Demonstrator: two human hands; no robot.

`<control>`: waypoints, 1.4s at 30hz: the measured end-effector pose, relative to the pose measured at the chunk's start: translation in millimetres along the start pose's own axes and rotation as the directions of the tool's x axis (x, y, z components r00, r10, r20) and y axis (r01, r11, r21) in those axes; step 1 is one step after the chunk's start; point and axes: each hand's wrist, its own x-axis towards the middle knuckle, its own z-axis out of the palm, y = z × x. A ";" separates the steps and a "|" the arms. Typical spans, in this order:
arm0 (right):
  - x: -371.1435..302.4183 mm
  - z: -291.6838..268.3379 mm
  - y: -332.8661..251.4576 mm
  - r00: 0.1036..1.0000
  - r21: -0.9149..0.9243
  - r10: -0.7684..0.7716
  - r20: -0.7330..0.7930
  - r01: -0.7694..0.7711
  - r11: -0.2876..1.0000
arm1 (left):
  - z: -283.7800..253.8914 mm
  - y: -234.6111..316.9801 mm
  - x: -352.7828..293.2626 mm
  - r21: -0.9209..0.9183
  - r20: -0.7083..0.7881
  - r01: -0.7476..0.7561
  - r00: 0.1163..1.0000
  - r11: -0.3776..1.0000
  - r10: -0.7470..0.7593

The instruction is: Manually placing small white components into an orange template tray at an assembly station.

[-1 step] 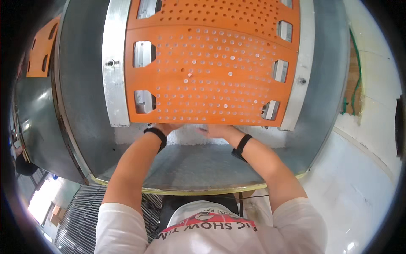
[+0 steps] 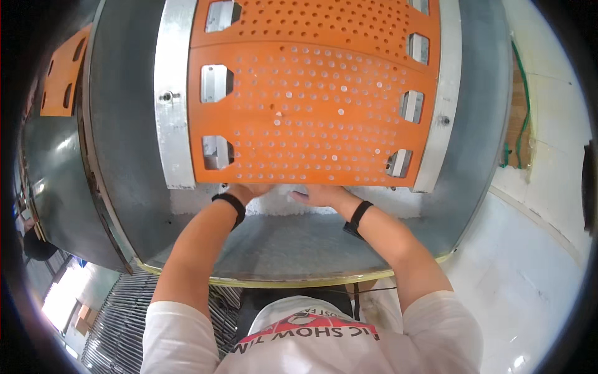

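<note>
In front of me an orange perforated board [image 2: 299, 138] slopes down between two metal rails. Small pale round pieces sit in many of its lower holes. My left hand [image 2: 250, 189] is at the board's near edge, over a bed of small white pieces [image 2: 274, 204]; its fingers are hidden under the edge. To its right, my right hand [image 2: 319, 195] is over the same white pieces, its thumb stretched out toward the left hand. The board covers the right hand's other fingertips. Nothing shows held in either hand.
A left metal rail [image 2: 175, 112] and a right metal rail [image 2: 445, 112] flank the board. Around them is a grey metal trough [image 2: 274, 249] with a yellow-taped front edge. Another orange board [image 2: 62, 81] stands at the far left. A green cord [image 2: 529, 106] hangs at the right.
The right thumb stands out more clearly, and the right hand has shifted slightly. The left hand stays at the board's edge. The whole view has shifted a little.
</note>
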 end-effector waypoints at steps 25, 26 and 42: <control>18.5 -1.0 18.4 0.998 0.156 0.068 -0.016 -0.064 0.986 | 2.9 -16.4 10.1 -0.062 0.001 0.050 0.999 0.997 -0.050; 22.7 4.7 18.6 0.993 0.210 0.113 -0.023 -0.106 0.972 | 6.2 -22.0 10.7 -0.093 0.031 0.083 0.996 0.992 -0.081; -61.5 -49.5 -3.9 0.940 0.082 0.145 0.309 -0.178 0.981 | -79.4 55.8 -12.0 -0.071 0.750 0.114 0.661 0.991 -0.022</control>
